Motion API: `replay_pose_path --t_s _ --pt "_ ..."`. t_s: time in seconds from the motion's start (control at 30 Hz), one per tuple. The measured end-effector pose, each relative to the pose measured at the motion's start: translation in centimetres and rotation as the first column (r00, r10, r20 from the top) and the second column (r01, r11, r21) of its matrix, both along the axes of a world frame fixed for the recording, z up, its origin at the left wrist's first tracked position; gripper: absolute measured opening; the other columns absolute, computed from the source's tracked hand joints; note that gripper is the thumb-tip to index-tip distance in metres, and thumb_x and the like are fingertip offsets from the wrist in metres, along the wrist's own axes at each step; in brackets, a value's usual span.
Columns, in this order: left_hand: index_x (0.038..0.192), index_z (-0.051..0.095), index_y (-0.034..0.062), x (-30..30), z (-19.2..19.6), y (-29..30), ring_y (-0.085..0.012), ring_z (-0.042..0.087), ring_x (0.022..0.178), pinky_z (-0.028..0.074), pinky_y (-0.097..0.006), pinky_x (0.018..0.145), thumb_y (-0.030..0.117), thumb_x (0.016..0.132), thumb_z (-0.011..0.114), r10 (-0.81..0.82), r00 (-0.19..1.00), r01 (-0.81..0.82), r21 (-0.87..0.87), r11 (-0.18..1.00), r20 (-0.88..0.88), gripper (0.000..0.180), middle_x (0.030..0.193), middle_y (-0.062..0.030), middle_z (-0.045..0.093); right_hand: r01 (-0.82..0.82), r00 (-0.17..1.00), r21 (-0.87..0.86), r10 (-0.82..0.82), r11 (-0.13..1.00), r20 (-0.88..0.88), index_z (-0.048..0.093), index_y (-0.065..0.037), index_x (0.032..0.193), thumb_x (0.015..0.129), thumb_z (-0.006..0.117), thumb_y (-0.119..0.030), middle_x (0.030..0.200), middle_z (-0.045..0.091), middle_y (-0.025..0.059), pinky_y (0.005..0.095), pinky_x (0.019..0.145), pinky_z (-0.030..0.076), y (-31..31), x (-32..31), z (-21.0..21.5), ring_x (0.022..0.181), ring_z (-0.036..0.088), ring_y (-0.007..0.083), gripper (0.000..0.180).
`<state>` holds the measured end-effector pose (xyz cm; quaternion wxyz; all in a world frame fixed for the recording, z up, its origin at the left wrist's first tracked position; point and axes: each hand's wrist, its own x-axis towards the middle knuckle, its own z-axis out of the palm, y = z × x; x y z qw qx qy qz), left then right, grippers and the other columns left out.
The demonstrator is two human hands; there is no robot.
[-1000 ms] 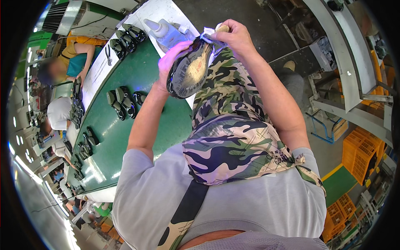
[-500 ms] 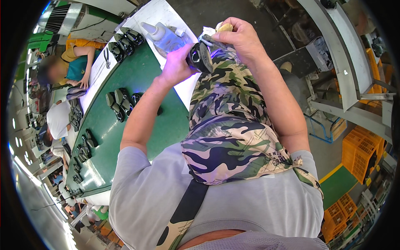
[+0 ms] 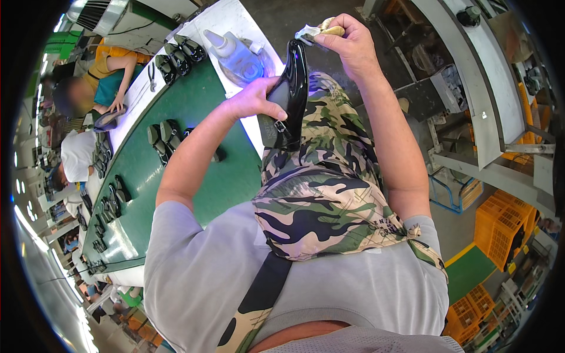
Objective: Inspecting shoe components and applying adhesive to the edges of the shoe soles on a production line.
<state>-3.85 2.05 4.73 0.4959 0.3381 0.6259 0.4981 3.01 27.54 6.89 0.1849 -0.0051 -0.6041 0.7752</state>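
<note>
My left hand point(image 3: 254, 101) grips a glossy black high-heeled shoe point(image 3: 289, 97) and holds it upright on its side above my lap. My right hand point(image 3: 348, 41) is closed on a small wooden-handled tool wrapped with a white cloth point(image 3: 321, 29), and its tip touches the shoe's upper end. A camouflage apron point(image 3: 321, 194) covers my lap under both hands.
A green conveyor belt point(image 3: 176, 176) runs along my left, with several pairs of dark shoes point(image 3: 165, 136) on it. A clear plastic squeeze bottle point(image 3: 235, 56) lies on a white board at the belt's near end. Other people point(image 3: 94, 88) work along the belt. Yellow crates point(image 3: 500, 220) stand at right.
The shoe has turned from showing its tan insole to standing edge-on with its black side toward me. My left hand shifted its grip down the shoe, while the right hand stayed at its top.
</note>
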Motion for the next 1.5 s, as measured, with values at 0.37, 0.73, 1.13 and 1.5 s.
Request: replay_pose_path --t_s 0.37,0.73,1.13,1.5 --pt "0.124 0.056 -0.0035 0.8 -1.1 0.1 -0.0190 0.064 0.101 0.049 -0.032 0.094 0.022 0.074 0.077 0.143 0.869 -0.151 -0.020 0.988 0.474 0.060 0.111 -0.0095 0.067 -0.147 0.989 0.030 0.146 0.989 0.028 0.054 -0.006 0.082 0.079 0.070 0.004 0.096 0.064 0.0080 0.0273 0.083 0.048 -1.3 2.1 -2.6 0.090 0.059 0.0132 0.020" --pt "0.130 0.052 -0.0026 0.8 -2.0 1.5 -0.0249 0.064 0.109 0.049 -0.040 0.100 0.019 0.082 0.070 0.269 0.759 -0.358 0.035 0.933 0.593 0.056 0.120 -0.0139 0.065 -0.293 0.951 0.063 0.284 0.954 0.124 0.049 -0.006 0.078 0.078 0.069 0.003 0.093 0.062 0.0077 0.0279 0.079 0.046 -1.5 6.7 -4.3 0.089 0.057 0.0144 0.022" --pt "0.134 0.049 -0.0002 0.9 -5.5 1.9 -0.0336 0.055 0.123 0.040 -0.049 0.110 0.014 0.086 0.069 0.178 0.616 -0.510 0.216 0.832 0.768 0.054 0.132 -0.0170 0.058 0.040 0.991 -0.279 -0.004 0.960 0.131 0.055 -0.005 0.082 0.078 0.073 0.002 0.088 0.062 0.0046 0.0253 0.073 0.047 -0.2 10.6 -5.7 0.081 0.058 0.0109 0.020" --pt "0.129 0.048 -0.0010 1.6 -3.3 7.1 -0.0261 0.057 0.115 0.043 -0.040 0.105 0.008 0.080 0.073 0.431 0.771 -0.603 0.323 0.729 0.468 0.055 0.122 -0.0121 0.060 0.400 0.910 -0.439 -0.293 0.805 0.293 0.059 -0.004 0.083 0.076 0.075 0.003 0.079 0.063 0.0024 0.0238 0.066 0.048 1.6 11.6 -6.3 0.070 0.058 0.0093 0.019"
